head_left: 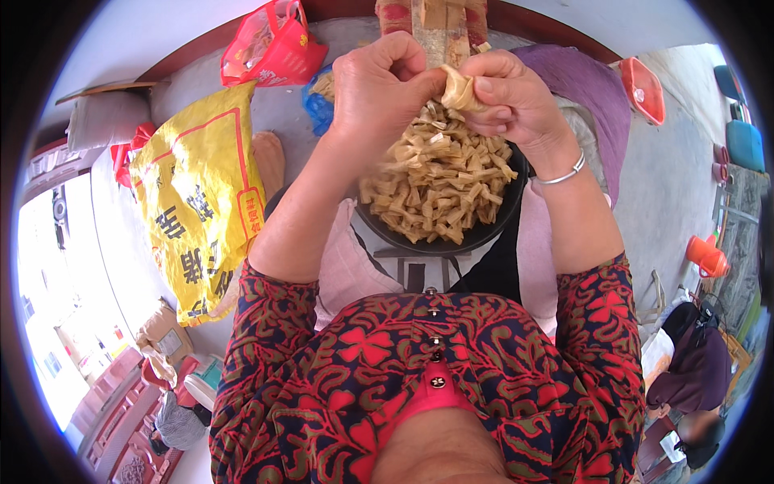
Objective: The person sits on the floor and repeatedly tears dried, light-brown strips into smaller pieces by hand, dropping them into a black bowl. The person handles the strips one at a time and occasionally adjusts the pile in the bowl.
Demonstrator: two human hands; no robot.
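Note:
A pale tan, twisted strip (458, 90), soft and folded like a tofu skin knot, is held between my two hands above a dark round pan. My left hand (372, 90) is closed, its thumb and forefinger pinching the strip's left end. On the other side, my right hand (516, 98) grips the strip with the thumb on top and the fingers curled beneath. Below them, the dark pan (427, 247) on my lap is heaped with many similar tan knotted pieces (439, 181). My forearms hide part of the pan's rim.
A large yellow sack (197, 202) lies to the left, with a red bag (270, 48) and a blue bag (318, 105) farther away. A wooden block (439, 32) stands beyond the pan. Purple cloth (580, 97), a red basin (643, 90) and a seated person (689, 363) are on the right.

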